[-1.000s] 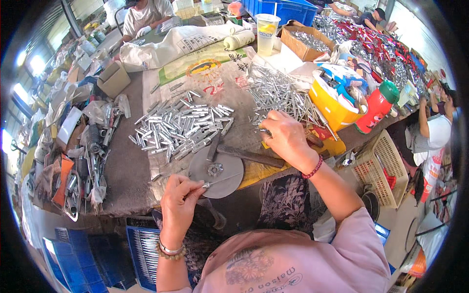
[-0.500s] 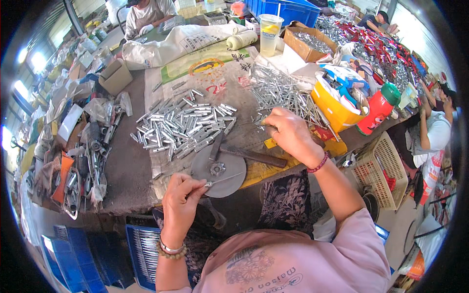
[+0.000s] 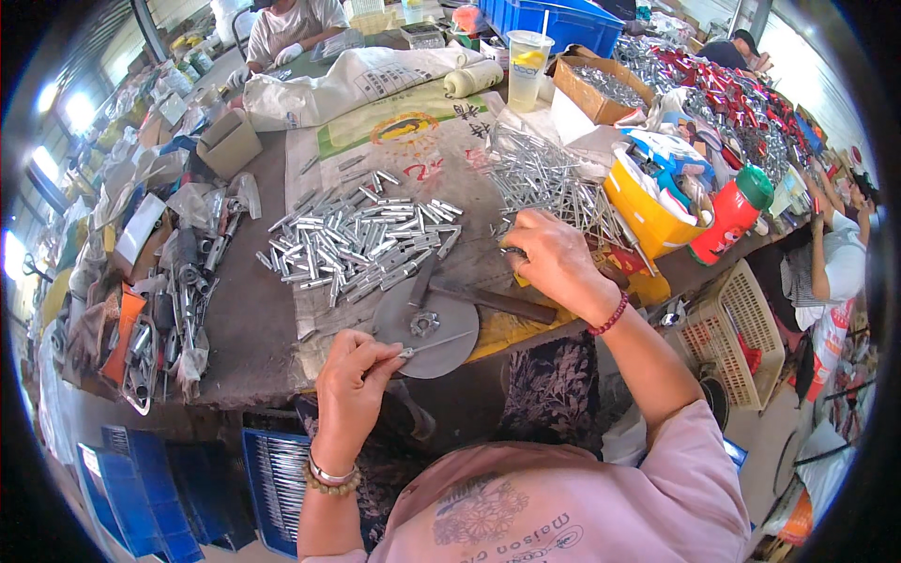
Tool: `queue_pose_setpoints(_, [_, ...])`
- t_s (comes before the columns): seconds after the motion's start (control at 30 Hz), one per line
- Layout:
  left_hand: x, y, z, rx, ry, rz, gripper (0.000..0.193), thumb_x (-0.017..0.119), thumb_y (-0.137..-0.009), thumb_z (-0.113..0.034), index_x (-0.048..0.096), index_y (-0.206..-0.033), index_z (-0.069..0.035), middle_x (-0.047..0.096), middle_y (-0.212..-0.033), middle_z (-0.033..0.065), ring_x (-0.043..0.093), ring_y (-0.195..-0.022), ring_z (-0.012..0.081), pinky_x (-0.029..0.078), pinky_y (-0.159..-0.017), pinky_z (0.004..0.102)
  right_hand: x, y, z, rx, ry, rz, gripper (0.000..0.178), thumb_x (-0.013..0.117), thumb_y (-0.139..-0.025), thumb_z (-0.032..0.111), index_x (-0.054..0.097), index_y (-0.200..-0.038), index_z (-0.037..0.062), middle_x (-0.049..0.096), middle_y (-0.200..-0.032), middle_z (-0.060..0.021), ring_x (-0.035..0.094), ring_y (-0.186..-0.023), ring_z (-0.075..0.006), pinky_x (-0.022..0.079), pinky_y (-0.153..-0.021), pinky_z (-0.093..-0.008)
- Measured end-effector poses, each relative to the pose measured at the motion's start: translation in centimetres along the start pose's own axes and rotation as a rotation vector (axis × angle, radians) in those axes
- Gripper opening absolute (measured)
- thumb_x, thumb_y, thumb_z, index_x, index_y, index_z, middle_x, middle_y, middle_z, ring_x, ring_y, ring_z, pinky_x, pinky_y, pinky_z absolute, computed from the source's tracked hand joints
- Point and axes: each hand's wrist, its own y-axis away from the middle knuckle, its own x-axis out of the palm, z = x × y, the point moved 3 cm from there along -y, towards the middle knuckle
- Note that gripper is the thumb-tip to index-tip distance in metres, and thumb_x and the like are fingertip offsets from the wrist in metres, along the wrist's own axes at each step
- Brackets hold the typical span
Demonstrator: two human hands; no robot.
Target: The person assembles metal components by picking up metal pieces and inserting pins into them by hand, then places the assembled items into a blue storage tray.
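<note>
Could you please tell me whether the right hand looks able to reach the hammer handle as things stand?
Probably yes: the hammer handle lies close to the right hand, with nothing visible covering it, though the hand may be holding something small.

The left hand (image 3: 352, 371), at the near left edge of the grey disc (image 3: 441, 364), pinches a thin metal rod (image 3: 443, 342) that reaches across the disc. A hammer (image 3: 497, 302) lies with its head over the disc's far edge, handle pointing right. Beyond the disc spreads a pile of short metal tubes (image 3: 361, 239). Right of the disc and beyond it, the right hand (image 3: 554, 261) bends its fingers near a heap of slender rods (image 3: 540, 174); what its fingertips hold is unclear.
</note>
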Motion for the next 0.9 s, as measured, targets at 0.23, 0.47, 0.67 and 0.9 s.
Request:
queue_pose_setpoints(0.23, [-0.2,0.6,0.3,0.074,-0.163,0.033,0.009,0.084,-0.092,-0.012,0.081,-0.099,-0.008,0.066,-0.099,0.0108,0.068,-0.096,0.0318,0.056,-0.085,0.0423,0.9,-0.5,-0.1,-0.264,0.114,-0.107,0.025,0.072,-0.085,0.005,0.077,-0.109,0.0046,0.07,-0.115,-0.0184,0.069,-0.111,-0.0398,0.057,-0.095,-0.051])
queue_pose_setpoints(0.47, [1.1,1.0,1.5,0.145,-0.104,-0.098,0.012,0.082,-0.092,-0.017,0.074,-0.095,-0.01,0.061,-0.098,0.0096,0.068,-0.094,0.0333,0.054,-0.08,0.0449,1.5,0.4,2.0,-0.209,0.099,-0.161,0.023,0.06,-0.087,-0.01,0.064,-0.108,-0.001,0.061,-0.108,-0.0222,0.063,-0.107,-0.0461,0.051,-0.092,-0.0552])
queue_pose_setpoints(0.67, [1.3,1.3,2.4,0.211,-0.115,-0.118,0.016,0.083,-0.089,-0.014,0.069,-0.093,-0.008,0.06,-0.099,0.0122,0.067,-0.092,0.0365,0.054,-0.078,0.0471,2.9,0.3,13.1,-0.324,-0.108,0.047,0.021,0.067,-0.085,-0.005,0.062,-0.104,0.0013,0.059,-0.103,-0.0185,0.063,-0.103,-0.0425,0.05,-0.089,-0.0525])
queue_pose_setpoints(0.9, [1.7,1.0,2.4,0.22,-0.107,-0.156,0.019,0.083,-0.088,-0.013,0.067,-0.093,-0.006,0.059,-0.098,0.014,0.067,-0.095,0.0386,0.053,-0.079,0.048,3.2,0.8,14.7,-0.243,-0.297,0.118,0.018,0.071,-0.087,-0.004,0.061,-0.101,-0.0009,0.059,-0.108,-0.0181,0.062,-0.105,-0.0431,0.05,-0.089,-0.0523])
